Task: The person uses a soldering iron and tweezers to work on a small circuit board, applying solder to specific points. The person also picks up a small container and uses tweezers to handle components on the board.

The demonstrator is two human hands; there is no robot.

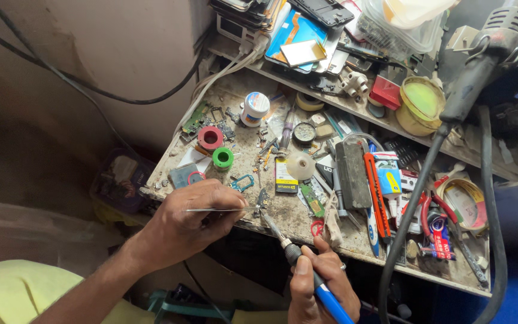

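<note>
left hand (190, 219) pinched shut on thin metal tweezers (223, 209), holding them level, tips pointing right at a small dark circuit part (262, 200) on the bench. right hand (319, 282) wrapped around a blue-handled soldering iron (298, 258), fist closed near the black collar, the metal tip slanting up-left and meeting that same small part right where the tweezers end. the part sits close to the front edge of the grimy grey workbench (295, 219), just left of a yellow-and-black flat battery (285, 178).

out from there: a white round plastic jar with a blue band (254, 108) stands capped at the back left, contents hidden. a yellow round tin (421, 105) on the rear shelf lies open, with a greenish paste inside. a clear plastic tub (400, 30) at the top is stuffed with odds and ends, too jumbled to name. a red tape roll (210, 137) and a green tape roll (223, 158) lie flat, side by side, near the left edge.

room is tight: the only bare patch is the strip around the part along the front lip. to the right an orange-handled utility knife (377, 195) and red-handled pliers (436, 210) crowd the surface, and a thick black cable (415, 204) slants across the bench's right side.
</note>
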